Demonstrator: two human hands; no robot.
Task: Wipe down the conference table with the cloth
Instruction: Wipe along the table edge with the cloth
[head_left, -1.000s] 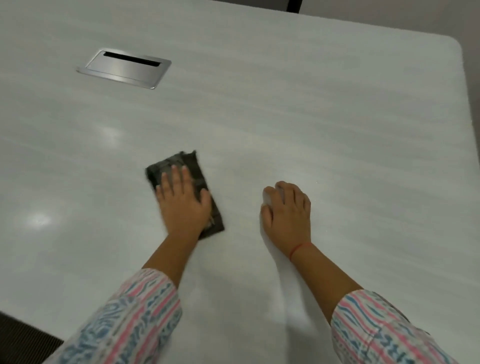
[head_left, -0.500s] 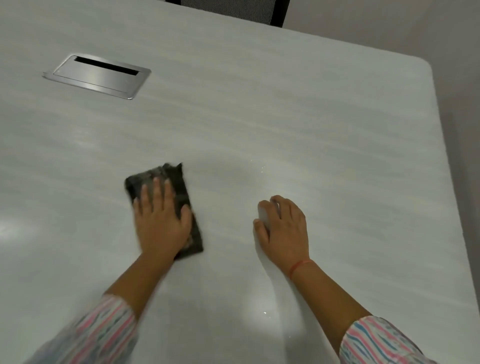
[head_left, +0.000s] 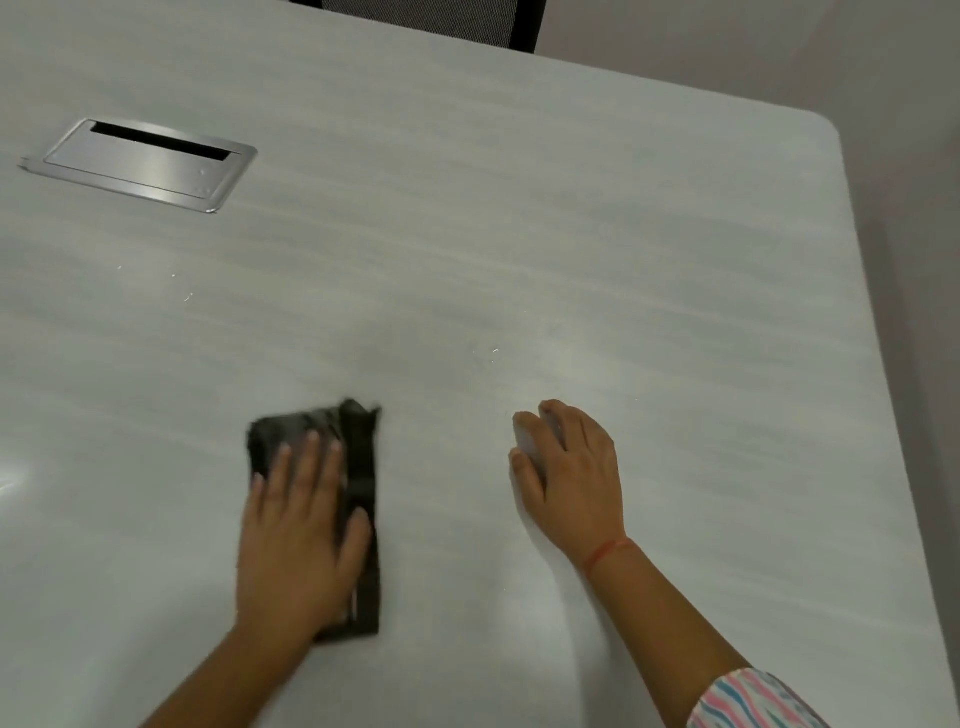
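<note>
A dark folded cloth (head_left: 359, 467) lies flat on the pale grey conference table (head_left: 519, 234). My left hand (head_left: 298, 535) presses down on the cloth with straight fingers, covering most of it. To the right, my right hand (head_left: 571, 473) rests on the bare tabletop on curled fingers, apart from the cloth and holding nothing.
A brushed-metal cable hatch (head_left: 140, 163) is set into the table at the far left. A black mesh chair back (head_left: 441, 21) stands behind the far edge. The table's rounded corner (head_left: 826, 135) and right edge border a grey floor. Small specks (head_left: 493, 353) lie ahead of my right hand.
My left hand has slid the cloth toward me and slightly right across the table. The cloth now lies more upright. My right hand has stayed in place; the view has tilted up.
</note>
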